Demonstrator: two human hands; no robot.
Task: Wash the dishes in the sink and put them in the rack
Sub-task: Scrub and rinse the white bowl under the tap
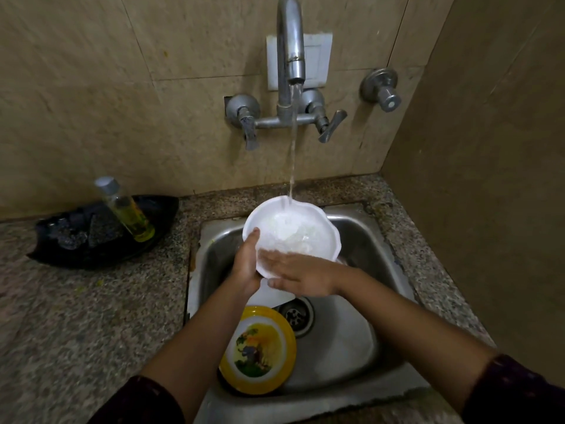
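Observation:
A white plate with a wavy rim (301, 228) is tilted over the steel sink (360, 237), under running water from the tap (290, 50). My left hand (246, 264) grips its lower left rim, thumb on the front. With straight fingers, my right hand (301, 275) lies flat on the plate's wet face. A yellow-rimmed plate with a picture (258, 350) leans in the sink's near left corner. Another white dish (272, 296) lies partly hidden beneath my hands.
A black tray (101, 240) on the granite counter at left holds a bottle of yellow liquid (128, 211) and dark scrubbers. The sink drain (298, 316) is at the middle. Tap levers (330, 125) stick out from the tiled wall. A side wall stands close at right.

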